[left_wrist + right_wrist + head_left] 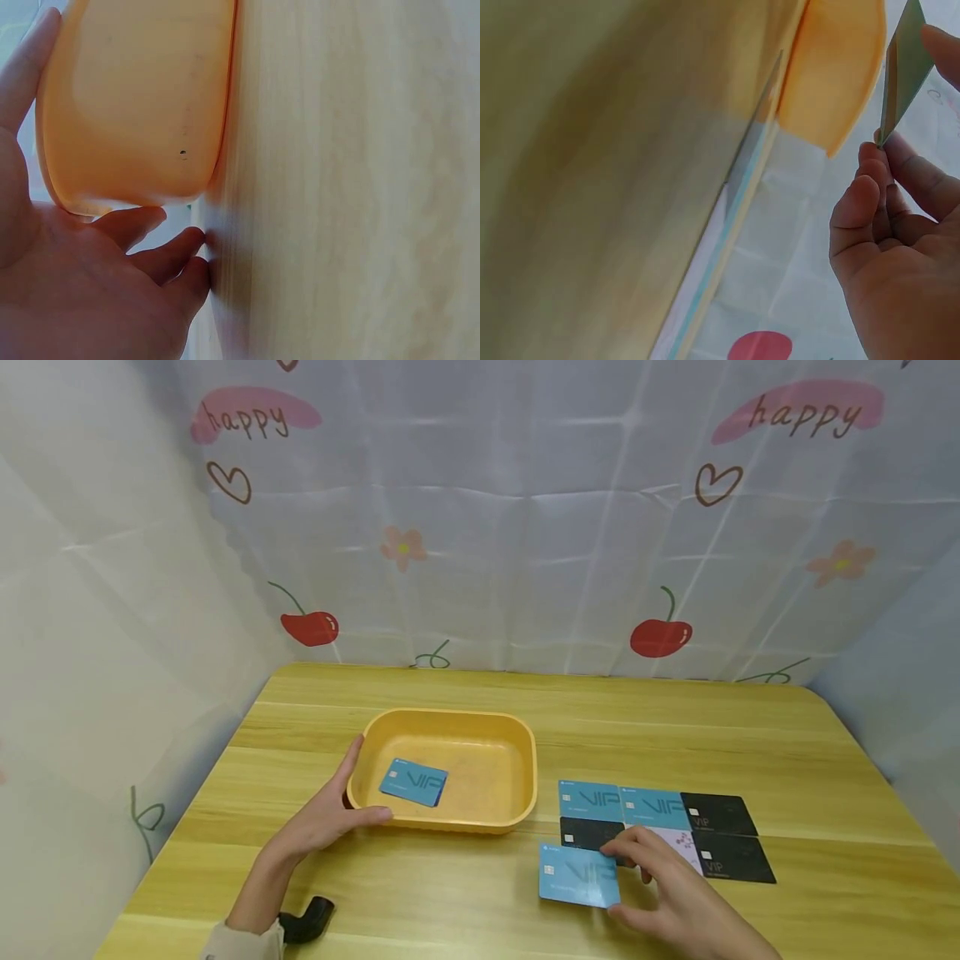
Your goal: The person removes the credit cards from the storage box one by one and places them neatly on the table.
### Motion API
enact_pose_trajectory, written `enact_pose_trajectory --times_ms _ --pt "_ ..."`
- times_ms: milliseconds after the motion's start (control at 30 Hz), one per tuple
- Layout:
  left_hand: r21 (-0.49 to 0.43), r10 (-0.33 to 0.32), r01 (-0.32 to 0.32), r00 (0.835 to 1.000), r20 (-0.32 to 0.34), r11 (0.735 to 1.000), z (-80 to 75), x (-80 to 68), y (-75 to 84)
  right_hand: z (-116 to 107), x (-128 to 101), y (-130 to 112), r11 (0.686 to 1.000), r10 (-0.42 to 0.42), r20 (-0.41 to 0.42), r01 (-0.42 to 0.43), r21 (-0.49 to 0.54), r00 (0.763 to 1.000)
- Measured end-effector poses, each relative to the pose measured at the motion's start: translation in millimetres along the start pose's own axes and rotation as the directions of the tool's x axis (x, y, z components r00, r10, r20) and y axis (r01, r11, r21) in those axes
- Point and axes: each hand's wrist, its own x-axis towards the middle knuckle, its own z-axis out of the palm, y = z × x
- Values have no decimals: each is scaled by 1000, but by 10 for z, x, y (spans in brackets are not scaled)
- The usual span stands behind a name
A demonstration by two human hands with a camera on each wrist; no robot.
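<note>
- The step in hand looks like moving cards one at a time from the bench (675,727) into the yellow tray (517,777); one blue card (413,782) already lies flat inside it
- The right hand (675,893) pinches a second blue card (579,875) by its right edge, fingers (630,847) on top and thumb beneath, the card lifted just clear of the bench in front of the card rows (667,827)
- The right wrist view shows this card edge-on, held between fingertips and thumb, with the tray beyond it
- The left hand (330,814) rests open against the tray's left wall, thumb along the near corner, steadying it without gripping
- The next move probably calls for carrying the held card left over the tray's near rim and loosening the pinch once it hangs above the tray floor
- The remaining blue, black and white cards stay just behind the right fingers, touching one another
</note>
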Motion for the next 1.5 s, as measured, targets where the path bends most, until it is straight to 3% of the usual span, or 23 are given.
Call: enact_pose_trajectory --times_ms 367,900,1167,1500 --pt "-12 3 -3 1000 1 1000 2 -4 5 47 -20 139 996 23 72 -17 -89 997" --pt "-8 1 -1 1000 -3 1000 2 -7 6 105 -4 248 975 106 88 -87 -204 990" --pt "-14 6 -6 1000 -2 1000 6 7 -3 110 -3 284 968 146 63 -129 -214 987" --pt "-18 7 -7 1000 -1 1000 5 9 -9 82 -24 313 978 121 87 -104 -179 989"
